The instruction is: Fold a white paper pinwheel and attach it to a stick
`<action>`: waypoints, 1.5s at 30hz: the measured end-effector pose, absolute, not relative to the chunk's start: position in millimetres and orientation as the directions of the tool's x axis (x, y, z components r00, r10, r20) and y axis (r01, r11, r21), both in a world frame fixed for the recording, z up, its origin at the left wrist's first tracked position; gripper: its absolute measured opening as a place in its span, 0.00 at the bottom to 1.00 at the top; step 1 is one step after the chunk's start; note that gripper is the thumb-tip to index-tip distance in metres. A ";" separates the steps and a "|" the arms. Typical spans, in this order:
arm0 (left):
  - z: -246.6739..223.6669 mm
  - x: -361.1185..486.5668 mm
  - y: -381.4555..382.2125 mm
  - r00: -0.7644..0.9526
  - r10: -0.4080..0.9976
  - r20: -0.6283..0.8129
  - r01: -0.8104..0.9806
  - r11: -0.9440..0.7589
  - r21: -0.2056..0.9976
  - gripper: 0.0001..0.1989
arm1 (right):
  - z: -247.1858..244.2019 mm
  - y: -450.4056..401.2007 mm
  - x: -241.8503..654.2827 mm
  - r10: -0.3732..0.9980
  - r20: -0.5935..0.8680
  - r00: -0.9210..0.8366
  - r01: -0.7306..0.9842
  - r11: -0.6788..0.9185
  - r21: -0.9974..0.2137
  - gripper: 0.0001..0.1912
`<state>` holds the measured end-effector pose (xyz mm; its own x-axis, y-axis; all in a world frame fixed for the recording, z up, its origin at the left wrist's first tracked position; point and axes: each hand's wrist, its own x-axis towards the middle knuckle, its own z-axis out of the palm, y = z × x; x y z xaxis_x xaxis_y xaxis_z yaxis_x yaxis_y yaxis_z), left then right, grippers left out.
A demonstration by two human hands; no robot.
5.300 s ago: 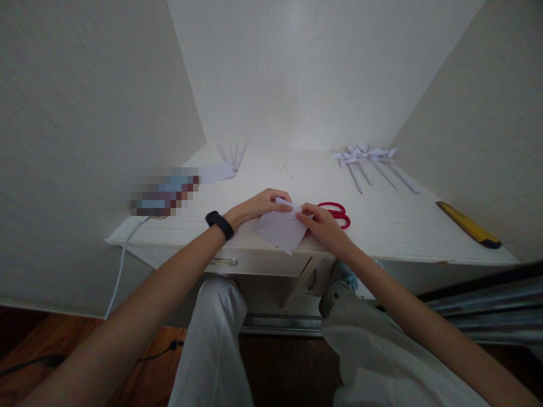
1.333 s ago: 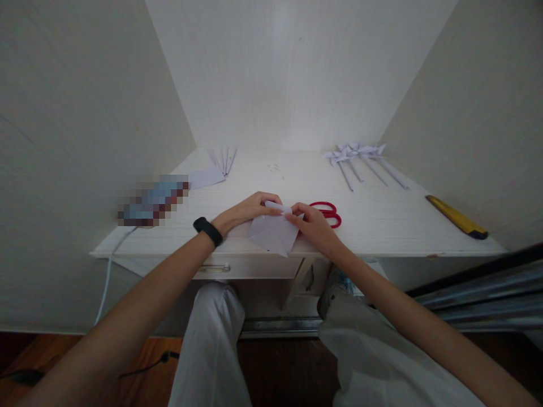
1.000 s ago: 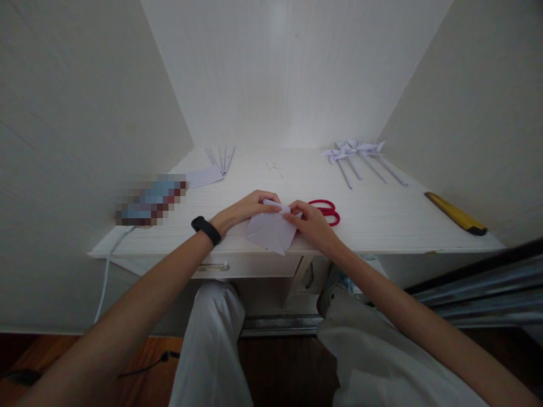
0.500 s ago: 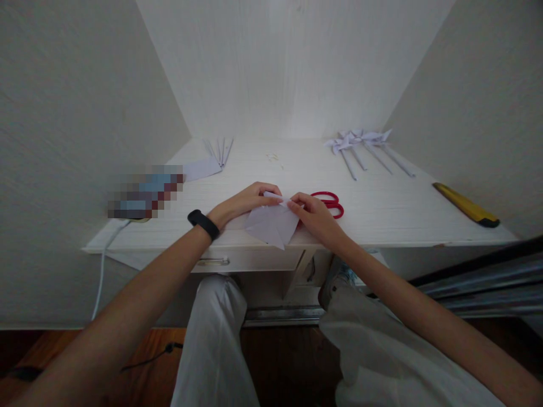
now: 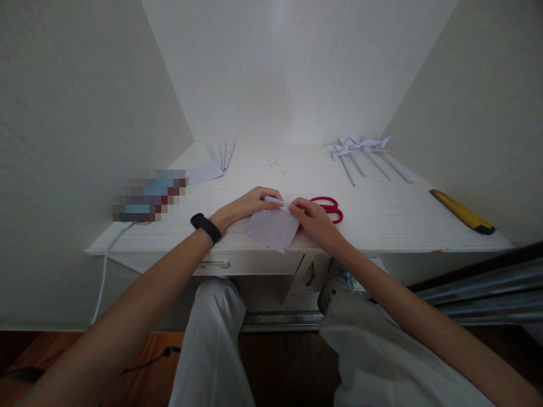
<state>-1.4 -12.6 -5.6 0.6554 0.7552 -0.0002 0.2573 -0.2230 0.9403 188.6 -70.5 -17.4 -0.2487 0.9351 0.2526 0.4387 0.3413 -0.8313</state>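
Note:
Between my hands is a white sheet of paper (image 5: 271, 227), cut and partly folded, close to the desk's front edge. My left hand (image 5: 263, 201) pinches its upper left part between thumb and fingers. At the paper's upper right, my right hand (image 5: 309, 215) is closed on a folded corner. Both hands' fingertips are near each other at the top of the sheet. Red-handled scissors (image 5: 335, 215) lie just beyond my right hand, their blades hidden by the hand and paper.
Several white paper pinwheels (image 5: 360, 148) on sticks lie at the back right. Thin paper sticks (image 5: 223, 155) and a paper strip (image 5: 206, 173) are back left, near a blurred-out item (image 5: 148, 198) with a white cable (image 5: 102, 282). A yellow-and-black tool (image 5: 462, 212) lies on the right.
The view has shifted slightly, so the desk sits a little lower. Both hands keep their pinch on the paper, and my right fingertips have moved slightly away from the left ones.

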 end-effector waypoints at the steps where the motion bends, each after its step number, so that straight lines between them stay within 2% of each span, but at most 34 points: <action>1: -5.5 -1.5 -12.6 0.653 0.757 -0.002 0.252 -0.215 0.944 0.13 | -17.6 -70.2 188.7 0.936 0.249 -0.249 0.437 0.339 -0.833 0.11; 10: -3.7 0.0 -14.4 0.577 0.815 0.045 0.093 -0.121 0.988 0.13 | -21.4 -68.3 189.3 0.941 0.260 -0.214 0.399 0.328 -0.856 0.11; 20: -2.8 2.6 -16.8 0.583 0.812 -0.014 0.003 0.015 1.000 0.22 | -26.2 -65.3 191.3 0.958 0.262 -0.115 0.270 0.284 -0.920 0.13; 25: -3.9 2.6 -15.3 0.678 0.734 -0.039 0.084 -0.025 0.996 0.17 | -28.1 -65.0 191.0 0.963 0.253 -0.087 0.254 0.267 -0.929 0.13; 28: -4.7 1.6 -13.9 0.664 0.747 -0.036 0.114 -0.053 0.992 0.12 | -27.2 -65.4 190.6 0.966 0.250 -0.070 0.240 0.260 -0.935 0.15; 30: -4.7 1.0 -14.0 0.646 0.763 -0.023 0.097 -0.052 0.994 0.10 | -26.6 -66.1 190.4 0.973 0.223 -0.055 0.164 0.229 -0.960 0.18; 33: -3.7 0.8 -15.2 0.639 0.769 -0.021 0.057 -0.020 0.998 0.10 | -25.4 -68.0 190.4 0.991 0.106 -0.083 -0.033 0.104 -0.994 0.23; 36: -3.1 0.8 -16.0 0.642 0.766 -0.035 0.040 0.012 0.999 0.11 | -23.2 -70.0 190.8 0.988 0.045 -0.147 -0.157 0.021 -0.987 0.20; 40: -4.7 0.2 -15.0 0.617 0.786 -0.039 0.039 0.019 0.999 0.12 | -19.2 -70.7 189.9 0.982 0.015 -0.187 -0.177 -0.019 -0.984 0.16; 45: -7.2 -0.8 -13.1 0.620 0.784 -0.035 0.020 0.029 0.999 0.12 | -16.3 -70.1 187.6 0.981 -0.015 -0.191 -0.188 -0.051 -0.981 0.27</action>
<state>-0.8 -13.1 -7.2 0.6202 0.7837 -0.0352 0.0197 0.0293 0.9994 187.6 -70.1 -16.3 -0.1910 0.9815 -0.0148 -0.1879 -0.0513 -0.9808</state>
